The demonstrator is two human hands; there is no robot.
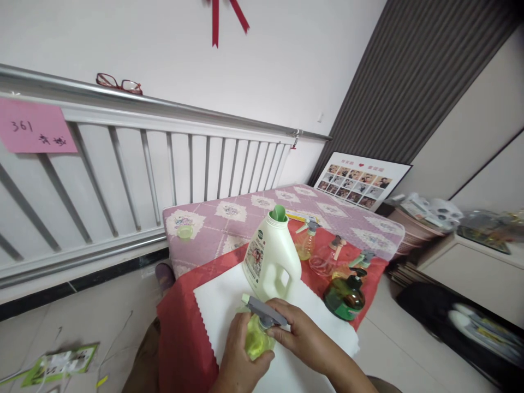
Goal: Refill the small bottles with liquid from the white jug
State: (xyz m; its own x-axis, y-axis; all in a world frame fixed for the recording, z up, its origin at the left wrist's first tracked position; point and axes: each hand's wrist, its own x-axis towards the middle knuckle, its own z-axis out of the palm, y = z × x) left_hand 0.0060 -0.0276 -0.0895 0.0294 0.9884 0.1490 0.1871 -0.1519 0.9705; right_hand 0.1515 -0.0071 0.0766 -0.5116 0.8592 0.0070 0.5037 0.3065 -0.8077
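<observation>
A small clear spray bottle with yellow-green liquid is between my hands, low over a white cloth. My left hand wraps round its body. At the top, my right hand has its fingers closed on the grey spray head, which sits at the bottle's neck. Just beyond them stands a large pale-green detergent jug, uncapped, with a green piece in its mouth. To the right is a dark green pump bottle. A pale green cap lies on the table's far left.
Several other spray bottles stand on the red cloth behind the pump bottle. A patterned tablecloth covers the table. The radiator runs along the wall behind. A photo board leans at the back right.
</observation>
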